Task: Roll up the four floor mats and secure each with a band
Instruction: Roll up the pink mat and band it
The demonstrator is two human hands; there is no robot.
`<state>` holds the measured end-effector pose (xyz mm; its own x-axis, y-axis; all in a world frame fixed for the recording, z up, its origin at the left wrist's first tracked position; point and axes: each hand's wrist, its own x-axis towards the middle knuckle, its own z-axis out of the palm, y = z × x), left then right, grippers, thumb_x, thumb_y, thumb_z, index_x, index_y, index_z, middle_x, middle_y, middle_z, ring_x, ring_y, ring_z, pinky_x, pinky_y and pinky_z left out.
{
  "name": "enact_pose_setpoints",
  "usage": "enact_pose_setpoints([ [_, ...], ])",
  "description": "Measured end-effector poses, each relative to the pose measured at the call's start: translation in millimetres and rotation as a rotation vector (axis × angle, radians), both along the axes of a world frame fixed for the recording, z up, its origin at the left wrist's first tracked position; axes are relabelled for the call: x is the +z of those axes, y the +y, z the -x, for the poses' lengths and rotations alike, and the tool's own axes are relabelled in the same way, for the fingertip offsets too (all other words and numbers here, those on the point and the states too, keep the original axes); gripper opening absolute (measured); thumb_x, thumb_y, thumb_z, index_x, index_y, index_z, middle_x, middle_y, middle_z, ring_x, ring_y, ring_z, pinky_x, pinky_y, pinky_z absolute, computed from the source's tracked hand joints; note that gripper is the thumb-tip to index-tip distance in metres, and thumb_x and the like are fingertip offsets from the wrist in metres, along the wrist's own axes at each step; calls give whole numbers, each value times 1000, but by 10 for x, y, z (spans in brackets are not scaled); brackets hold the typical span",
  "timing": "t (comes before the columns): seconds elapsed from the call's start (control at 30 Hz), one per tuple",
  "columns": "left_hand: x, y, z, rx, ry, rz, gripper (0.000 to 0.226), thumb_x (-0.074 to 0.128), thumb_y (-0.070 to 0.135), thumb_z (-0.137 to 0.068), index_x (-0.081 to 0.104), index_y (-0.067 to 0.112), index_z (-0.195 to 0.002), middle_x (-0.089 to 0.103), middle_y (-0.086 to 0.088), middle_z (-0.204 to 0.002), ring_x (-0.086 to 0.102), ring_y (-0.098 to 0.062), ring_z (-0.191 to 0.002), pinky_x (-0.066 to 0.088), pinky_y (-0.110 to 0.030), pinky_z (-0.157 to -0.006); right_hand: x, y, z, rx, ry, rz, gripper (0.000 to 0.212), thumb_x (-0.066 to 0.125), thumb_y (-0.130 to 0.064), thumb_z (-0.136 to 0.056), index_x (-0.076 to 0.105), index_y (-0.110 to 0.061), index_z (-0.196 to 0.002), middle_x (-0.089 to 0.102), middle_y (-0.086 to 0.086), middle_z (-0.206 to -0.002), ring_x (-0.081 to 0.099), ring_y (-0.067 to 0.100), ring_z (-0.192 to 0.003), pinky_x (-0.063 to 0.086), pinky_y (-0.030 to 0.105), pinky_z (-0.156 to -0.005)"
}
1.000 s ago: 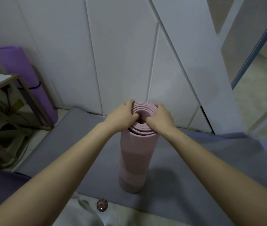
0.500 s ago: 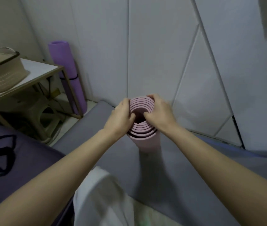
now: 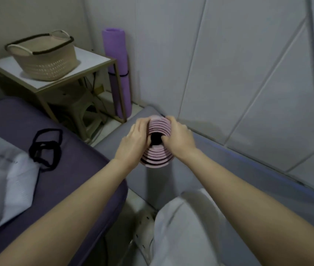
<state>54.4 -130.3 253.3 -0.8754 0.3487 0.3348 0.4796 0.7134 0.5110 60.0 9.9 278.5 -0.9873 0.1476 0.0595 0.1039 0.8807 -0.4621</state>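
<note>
Head view showed us the pink mat [image 3: 157,160], rolled and stood on end on a grey mat [image 3: 219,169] spread on the floor. Our left hand [image 3: 135,140] and right hand [image 3: 179,138] were clamped on its top rim from either side, thumbs seemingly tucked into the hollow core. We judged this the tightening step, before banding. Next we would need a band from the black bands [image 3: 46,148] on the purple cushion [image 3: 71,169], keeping one hand on the roll. The purple mat [image 3: 117,73] stood banded by the wall.
</note>
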Motion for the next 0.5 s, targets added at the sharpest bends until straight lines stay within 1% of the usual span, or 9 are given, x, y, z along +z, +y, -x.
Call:
enact_pose_setpoints([
  [0.07,-149,-140,1,55,-66,24,45,49,19,-94,36,7,-135,42,-10,-132,46,-28,-118,44,-49,-86,-132,-151,58,36,-73,-17,57,57,-17,-84,38,-17,-138,55,14,-129,50,36,-118,39,37,-94],
  [0.13,-280,-268,-20,89,-132,87,44,47,19,-96,33,8,-136,39,-9,-134,44,-27,-120,43,-47,-86,-250,-293,81,59,-143,-29,52,57,-18,-84,41,-15,-133,58,17,-123,53,38,-114,42,38,-91],
  [0.23,-407,-518,-60,111,-126,139,39,43,29,-99,37,11,-133,43,-6,-129,46,-22,-117,45,-42,-78,-351,-491,87,127,-139,-111,45,57,-19,-82,45,-13,-126,62,15,-115,57,37,-107,45,37,-83],
  [0.3,-456,-755,-63,121,-84,158,38,32,39,-100,45,13,-124,49,-4,-120,49,-21,-110,46,-40,-74,-360,-605,113,201,-124,-205,45,58,-19,-82,45,-13,-125,63,15,-113,58,37,-104,46,37,-80],
  [0.37,-530,-1028,-35,172,-4,297,52,16,44,-96,54,13,-115,53,-5,-111,51,-26,-101,43,-39,-73,-343,-715,146,262,-122,-277,46,57,-20,-83,44,-11,-126,62,14,-113,58,36,-104,46,37,-78],
  [0.4,-585,-1165,-21,233,18,357,58,13,45,-94,57,12,-111,54,-8,-107,51,-29,-95,41,-40,-73,-338,-776,160,279,-116,-289,45,57,-19,-84,44,-10,-126,62,14,-112,58,35,-103,45,37,-77],
  [0.47,-674,-1386,5,388,-17,336,61,19,50,-92,59,7,-108,57,-15,-104,52,-36,-92,40,-43,-75,-333,-916,189,304,-99,-299,42,56,-18,-85,44,-8,-124,62,14,-111,58,35,-103,42,35,-73],
  [0.5,-710,-1453,17,443,-54,310,62,24,52,-92,59,5,-111,57,-19,-109,51,-38,-96,40,-45,-79,-330,-983,205,320,-95,-310,40,55,-17,-86,44,-8,-123,62,14,-111,58,35,-102,39,35,-71],
])
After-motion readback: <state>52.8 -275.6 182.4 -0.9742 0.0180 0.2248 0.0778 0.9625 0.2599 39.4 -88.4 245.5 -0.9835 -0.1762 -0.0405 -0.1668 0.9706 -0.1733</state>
